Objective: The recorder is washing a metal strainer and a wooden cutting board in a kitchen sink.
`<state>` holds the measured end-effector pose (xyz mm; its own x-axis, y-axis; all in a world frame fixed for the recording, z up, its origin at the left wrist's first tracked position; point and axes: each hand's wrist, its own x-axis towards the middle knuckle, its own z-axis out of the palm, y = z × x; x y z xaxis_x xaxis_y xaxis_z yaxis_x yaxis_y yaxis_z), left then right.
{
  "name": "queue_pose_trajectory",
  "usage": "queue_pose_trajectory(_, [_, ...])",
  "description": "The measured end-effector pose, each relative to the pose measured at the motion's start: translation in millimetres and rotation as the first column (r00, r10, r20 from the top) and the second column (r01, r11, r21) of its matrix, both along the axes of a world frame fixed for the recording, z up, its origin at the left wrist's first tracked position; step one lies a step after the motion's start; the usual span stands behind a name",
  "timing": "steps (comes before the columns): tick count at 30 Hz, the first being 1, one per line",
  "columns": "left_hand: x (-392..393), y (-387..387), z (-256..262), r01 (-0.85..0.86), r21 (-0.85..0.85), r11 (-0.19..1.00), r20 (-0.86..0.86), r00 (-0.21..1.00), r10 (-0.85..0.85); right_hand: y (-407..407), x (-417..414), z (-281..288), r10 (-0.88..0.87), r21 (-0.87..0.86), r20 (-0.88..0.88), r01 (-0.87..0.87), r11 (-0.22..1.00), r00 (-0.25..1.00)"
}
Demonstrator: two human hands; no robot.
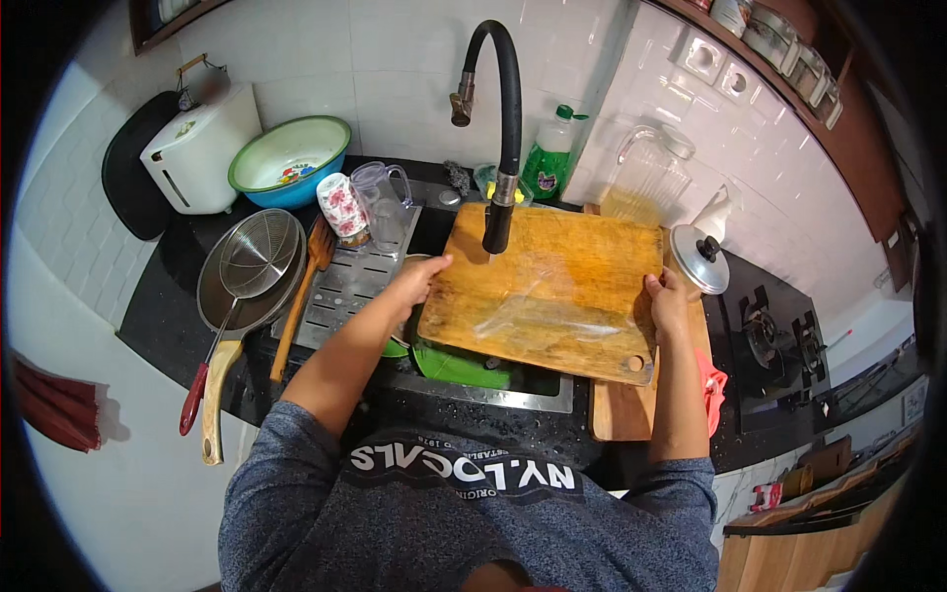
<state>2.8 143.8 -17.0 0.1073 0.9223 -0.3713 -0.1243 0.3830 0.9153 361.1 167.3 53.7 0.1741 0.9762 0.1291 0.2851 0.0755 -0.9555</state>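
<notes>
A wet wooden cutting board [547, 288] is held tilted over the sink, under the spout of a black flexible faucet [509, 118]. My left hand [418, 280] grips its left edge. On the right edge, my right hand [668, 300] has its thumb on the upper face. Water glistens across the middle of the wood. Below, part of a green item [459, 368] shows in the steel sink [518, 396]; the board hides most of the basin. Another wooden board [621, 414] lies on the counter at the right, partly covered by the held one.
Left of the sink are a frying pan [211, 296] with a wire strainer [260, 255], a wooden spatula [296, 311], cups [344, 207] and an enamel basin [296, 159]. Behind stands a green soap bottle [547, 159]. To the right are a lidded pot [699, 259] and a gas stove [769, 333].
</notes>
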Motion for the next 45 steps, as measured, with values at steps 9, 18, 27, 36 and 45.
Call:
queue_pose_trajectory(9, [-30.4,3.5,36.3,-0.082,0.114,0.99,-0.19,0.976,0.102,-8.9,-9.6,-34.0,-0.022,-0.22,-0.37,-0.064,0.973,0.929])
queue_pose_trajectory(18, [-38.0,-4.7,37.9,-0.174,0.095,0.98,0.121,0.979,0.162,25.7,-29.7,-94.1,-0.045,-0.08,-0.387,0.015,0.997,0.921])
queue_pose_trajectory(27, [-57.7,-16.8,46.7,-0.244,0.127,0.961,0.076,0.969,0.236,23.9,-52.8,-86.0,-0.022,-0.229,-0.397,-0.076,0.97,0.918])
queue_pose_trajectory(36, [-79.5,-36.0,49.4,-0.4,0.207,0.893,0.198,0.911,0.362,28.0,-90.9,-91.4,0.024,-0.192,-0.406,-0.111,0.975,0.914])
queue_pose_trajectory(45, [-91.2,-43.3,52.0,-0.398,0.284,0.872,0.231,0.911,0.341,33.1,-107.2,-110.3,-0.006,-0.183,-0.26,-0.043,0.982,0.966])
